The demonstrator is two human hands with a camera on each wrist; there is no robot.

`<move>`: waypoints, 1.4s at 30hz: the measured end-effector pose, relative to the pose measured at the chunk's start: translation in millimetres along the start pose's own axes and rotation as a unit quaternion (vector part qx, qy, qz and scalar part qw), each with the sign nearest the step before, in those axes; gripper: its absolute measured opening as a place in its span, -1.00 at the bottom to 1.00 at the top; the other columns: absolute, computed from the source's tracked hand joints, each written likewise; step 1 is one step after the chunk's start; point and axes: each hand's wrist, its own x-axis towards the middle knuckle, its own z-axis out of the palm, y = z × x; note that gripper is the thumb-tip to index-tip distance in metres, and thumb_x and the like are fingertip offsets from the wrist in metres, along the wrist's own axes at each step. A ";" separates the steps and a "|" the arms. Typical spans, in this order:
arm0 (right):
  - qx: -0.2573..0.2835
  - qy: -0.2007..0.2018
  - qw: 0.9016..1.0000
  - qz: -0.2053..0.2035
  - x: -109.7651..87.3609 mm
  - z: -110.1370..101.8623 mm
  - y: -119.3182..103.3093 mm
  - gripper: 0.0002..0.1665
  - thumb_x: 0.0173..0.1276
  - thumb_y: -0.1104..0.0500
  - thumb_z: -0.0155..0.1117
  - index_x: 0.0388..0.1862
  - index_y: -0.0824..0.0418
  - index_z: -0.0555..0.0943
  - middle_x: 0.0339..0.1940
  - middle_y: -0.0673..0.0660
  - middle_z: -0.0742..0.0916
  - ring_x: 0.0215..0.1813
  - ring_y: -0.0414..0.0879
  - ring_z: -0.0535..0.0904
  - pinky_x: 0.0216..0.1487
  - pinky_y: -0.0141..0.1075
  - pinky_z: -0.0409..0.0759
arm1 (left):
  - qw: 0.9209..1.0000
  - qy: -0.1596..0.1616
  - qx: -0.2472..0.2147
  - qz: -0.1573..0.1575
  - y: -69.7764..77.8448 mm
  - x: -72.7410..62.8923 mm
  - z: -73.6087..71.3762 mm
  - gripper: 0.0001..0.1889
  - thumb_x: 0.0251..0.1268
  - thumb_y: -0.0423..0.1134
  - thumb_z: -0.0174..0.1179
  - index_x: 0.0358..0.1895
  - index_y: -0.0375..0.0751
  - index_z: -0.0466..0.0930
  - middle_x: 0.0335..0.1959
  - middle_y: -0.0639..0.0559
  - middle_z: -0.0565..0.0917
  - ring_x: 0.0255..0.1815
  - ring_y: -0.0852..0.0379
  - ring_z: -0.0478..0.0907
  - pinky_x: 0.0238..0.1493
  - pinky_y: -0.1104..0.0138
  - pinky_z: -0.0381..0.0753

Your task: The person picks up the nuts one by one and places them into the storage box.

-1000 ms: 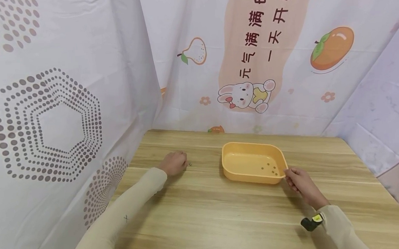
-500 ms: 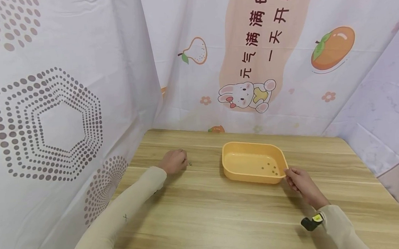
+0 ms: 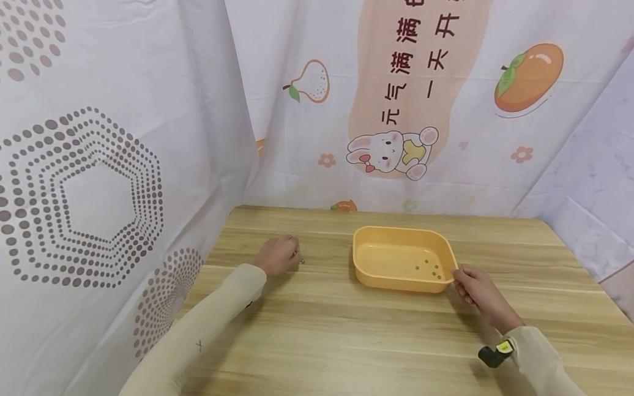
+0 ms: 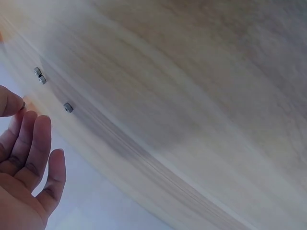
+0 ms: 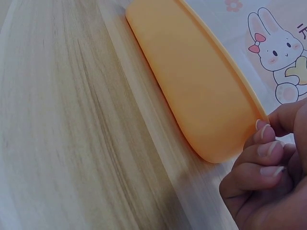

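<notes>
My left hand [image 3: 278, 254] is low over the left part of the table. In the left wrist view, its thumb and forefinger pinch a small metal nut [image 4: 23, 105], mostly hidden by the fingertips. Beside those fingers lie three more nuts on the wood, two of them close together [image 4: 40, 75] and one single nut [image 4: 68, 107]. My right hand [image 3: 479, 291] grips the rim of a shallow yellow plastic basin [image 3: 400, 283] at its near right corner, thumb and forefinger on the edge. Several small nuts [image 3: 436, 267] are scattered on the basin's floor toward the right end.
The wood-grain table [image 3: 327, 344] runs back to a printed white curtain [image 3: 292, 163]. Another curtain [image 3: 200, 108] hangs close along the left side. On the right sleeve sits a black device [image 3: 493, 355] with a yellow label.
My left hand has shifted very slightly, its fingers staying beside the nuts. The right hand and the basin have held their place.
</notes>
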 end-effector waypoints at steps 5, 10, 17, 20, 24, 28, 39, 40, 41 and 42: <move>0.004 -0.001 1.000 -0.005 0.6 -0.5 -0.5 -0.55 0.69 0.01 -0.02 -0.37 0.30 0.43 -0.56 -0.02 0.45 -0.59 -0.25 0.29 -0.59 -0.41 0.31 | 1.000 0.009 -0.003 0.002 1.5 2.7 -1.6 -0.90 0.42 -0.34 0.19 -0.31 -0.19 0.64 -0.37 0.08 0.63 -0.42 0.23 0.51 -0.37 0.36 0.59; 0.008 0.002 1.000 -0.006 1.5 -0.7 0.8 -0.55 0.69 0.01 -0.01 -0.36 0.32 0.43 -0.56 -0.02 0.45 -0.60 -0.25 0.29 -0.60 -0.41 0.30 | 1.000 0.016 0.002 -0.004 8.4 6.0 -5.4 -0.91 0.42 -0.33 0.20 -0.27 -0.20 0.68 -0.34 0.06 0.66 -0.37 0.22 0.56 -0.31 0.33 0.63; 0.004 0.005 1.000 -0.003 1.4 -1.6 1.3 -0.54 0.69 -0.01 0.00 -0.37 0.29 0.43 -0.56 0.00 0.45 -0.59 -0.24 0.30 -0.59 -0.40 0.31 | 1.000 0.009 -0.022 0.007 23.6 11.0 -6.8 -0.89 0.39 -0.35 0.18 -0.31 -0.17 0.68 -0.36 0.09 0.67 -0.37 0.23 0.56 -0.30 0.31 0.63; 0.005 0.004 1.000 -0.001 1.5 -1.2 1.7 -0.54 0.69 -0.02 -0.01 -0.37 0.27 0.43 -0.55 -0.01 0.45 -0.59 -0.24 0.30 -0.59 -0.40 0.31 | 0.999 0.007 -0.030 0.010 28.7 12.0 -6.2 -0.88 0.40 -0.34 0.17 -0.31 -0.15 0.68 -0.36 0.11 0.67 -0.38 0.25 0.55 -0.28 0.32 0.62; 0.004 0.004 1.000 0.002 1.1 -0.7 1.7 -0.55 0.69 -0.02 -0.01 -0.37 0.26 0.42 -0.55 0.00 0.45 -0.58 -0.24 0.30 -0.59 -0.40 0.30 | 0.999 0.004 -0.043 0.005 33.1 12.9 -5.0 -0.88 0.45 -0.30 0.17 -0.28 -0.13 0.67 -0.33 0.13 0.66 -0.36 0.27 0.55 -0.26 0.35 0.61; 0.002 0.008 1.000 0.004 0.8 -0.4 1.3 -0.56 0.69 0.00 -0.01 -0.37 0.26 0.43 -0.54 0.00 0.44 -0.58 -0.23 0.30 -0.58 -0.40 0.30 | 0.998 0.006 -0.061 -0.003 36.5 13.6 -4.4 -0.89 0.46 -0.28 0.19 -0.28 -0.11 0.65 -0.33 0.14 0.65 -0.36 0.26 0.54 -0.25 0.34 0.61; 0.006 0.006 1.000 0.001 0.1 0.0 1.7 -0.54 0.69 -0.01 0.00 -0.35 0.30 0.43 -0.56 0.00 0.45 -0.59 -0.24 0.29 -0.60 -0.40 0.29 | 0.997 0.005 -0.081 -0.009 44.2 18.7 -5.0 -0.90 0.50 -0.22 0.16 -0.21 -0.10 0.65 -0.28 0.15 0.66 -0.30 0.27 0.56 -0.21 0.36 0.61; 0.007 0.006 1.000 0.001 0.0 0.0 1.8 -0.54 0.69 -0.01 0.00 -0.35 0.31 0.43 -0.56 0.00 0.45 -0.60 -0.24 0.29 -0.60 -0.40 0.29 | 0.997 0.007 -0.082 -0.008 45.2 19.1 -5.3 -0.90 0.49 -0.23 0.16 -0.21 -0.10 0.65 -0.27 0.14 0.66 -0.29 0.26 0.57 -0.21 0.36 0.62; 0.007 0.006 1.000 0.000 0.0 0.1 1.8 -0.54 0.69 0.00 0.00 -0.35 0.31 0.43 -0.56 -0.01 0.45 -0.60 -0.24 0.29 -0.60 -0.40 0.29 | 0.996 0.008 -0.085 -0.005 46.3 19.5 -5.7 -0.89 0.49 -0.23 0.16 -0.21 -0.11 0.66 -0.27 0.14 0.67 -0.29 0.26 0.57 -0.20 0.35 0.62; 0.007 0.006 1.000 0.000 -0.1 0.1 1.9 -0.54 0.69 0.00 0.00 -0.35 0.32 0.43 -0.56 -0.01 0.45 -0.60 -0.24 0.29 -0.60 -0.40 0.29 | 0.996 0.010 -0.087 -0.003 47.3 20.0 -6.1 -0.89 0.49 -0.23 0.17 -0.21 -0.11 0.66 -0.27 0.13 0.67 -0.29 0.26 0.58 -0.20 0.35 0.63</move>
